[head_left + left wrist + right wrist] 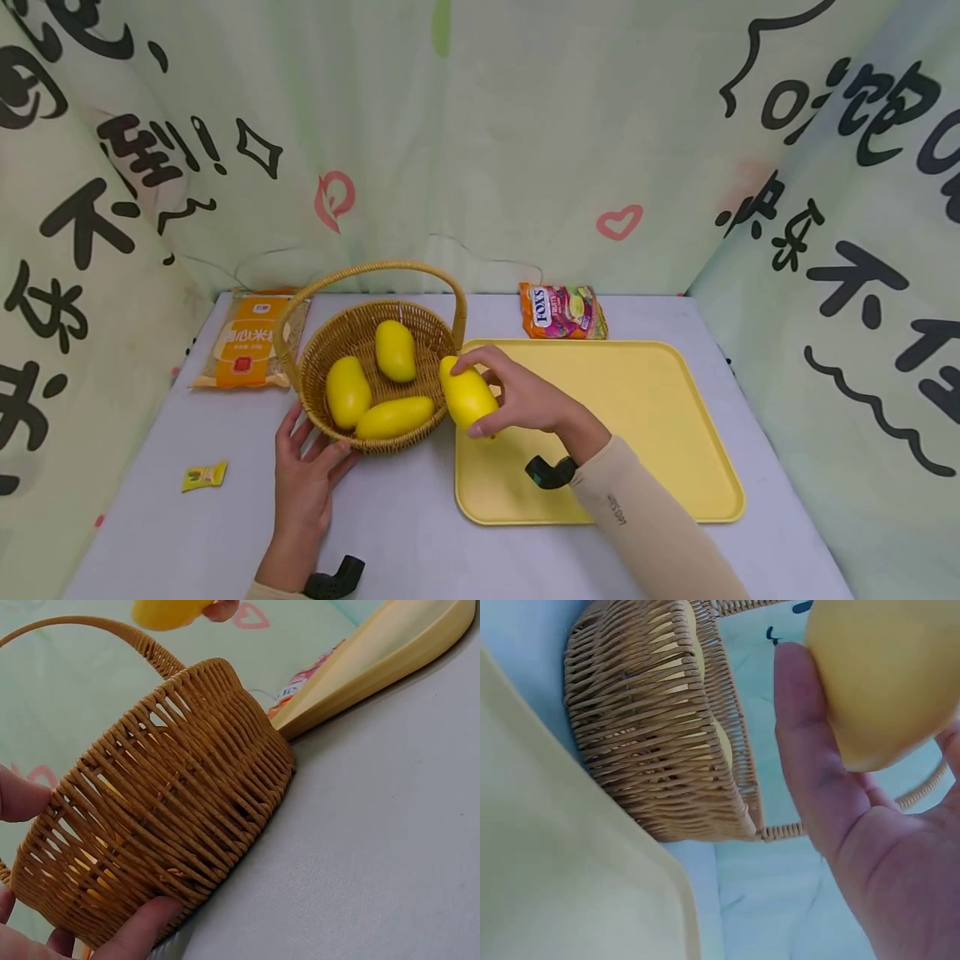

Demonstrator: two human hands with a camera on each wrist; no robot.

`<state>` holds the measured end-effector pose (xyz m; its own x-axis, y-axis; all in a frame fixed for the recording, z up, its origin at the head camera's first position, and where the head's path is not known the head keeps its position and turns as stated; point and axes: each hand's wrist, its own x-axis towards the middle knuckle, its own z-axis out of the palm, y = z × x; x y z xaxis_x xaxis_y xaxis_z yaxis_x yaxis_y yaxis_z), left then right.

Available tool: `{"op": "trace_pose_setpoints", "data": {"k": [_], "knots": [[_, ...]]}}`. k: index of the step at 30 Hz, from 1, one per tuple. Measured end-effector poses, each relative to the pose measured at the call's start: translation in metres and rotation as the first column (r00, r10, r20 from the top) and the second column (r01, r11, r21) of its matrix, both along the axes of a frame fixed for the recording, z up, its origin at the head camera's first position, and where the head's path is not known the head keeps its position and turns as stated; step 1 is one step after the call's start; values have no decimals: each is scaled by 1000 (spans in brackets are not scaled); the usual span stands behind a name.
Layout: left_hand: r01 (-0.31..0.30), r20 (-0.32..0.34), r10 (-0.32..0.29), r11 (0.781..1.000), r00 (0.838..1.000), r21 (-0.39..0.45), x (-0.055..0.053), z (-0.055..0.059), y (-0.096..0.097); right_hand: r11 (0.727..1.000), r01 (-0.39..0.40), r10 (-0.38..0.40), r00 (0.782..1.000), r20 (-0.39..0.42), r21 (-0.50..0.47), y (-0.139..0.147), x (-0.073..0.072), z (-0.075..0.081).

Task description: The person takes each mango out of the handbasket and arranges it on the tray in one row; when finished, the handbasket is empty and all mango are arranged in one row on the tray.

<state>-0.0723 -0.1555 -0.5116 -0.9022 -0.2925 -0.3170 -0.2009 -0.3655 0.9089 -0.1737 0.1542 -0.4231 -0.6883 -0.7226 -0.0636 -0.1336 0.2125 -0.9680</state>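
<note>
A brown wicker basket [375, 375] with a tall arched handle stands on the table, three yellow mangoes inside it. One mango [393, 350] lies toward the back, another [348, 392] at the left, the third [395, 417] along the front. My left hand [307, 479] holds the basket's near left side; in the left wrist view, its thumb [146, 922] is low on the weave and a fingertip touches the rim. My right hand [525, 396] grips a fourth mango [467, 393] between thumb and fingers, raised beside the basket's right rim, over the tray's left edge.
A yellow tray [622, 450] lies right of the basket. Behind it is a Fox's candy bag [562, 312]. An orange-labelled snack bag [251, 342] sits at the back left, and a small yellow packet [203, 477] lies at the left. Printed curtains surround the table.
</note>
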Motion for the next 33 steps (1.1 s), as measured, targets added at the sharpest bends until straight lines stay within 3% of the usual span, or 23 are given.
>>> {"op": "trace_pose_setpoints", "data": {"k": [11,16,26,33], "knots": [[16,-5,-16,1000,1000,6,1,-1,1,984,-13,20,999,40,-178,31,26,-13],[17,-10,-17,1000,1000,22,2,-2,1,979,34,-26,999,44,-199,46,37,-16],[9,-18,-8,999,1000,35,2,-1,0,978,139,-142,990,-2,-157,57,42,-22],[6,-14,-6,1000,1000,25,1,-1,1,970,243,-243,966,-90,-13,48,39,-29]]}}
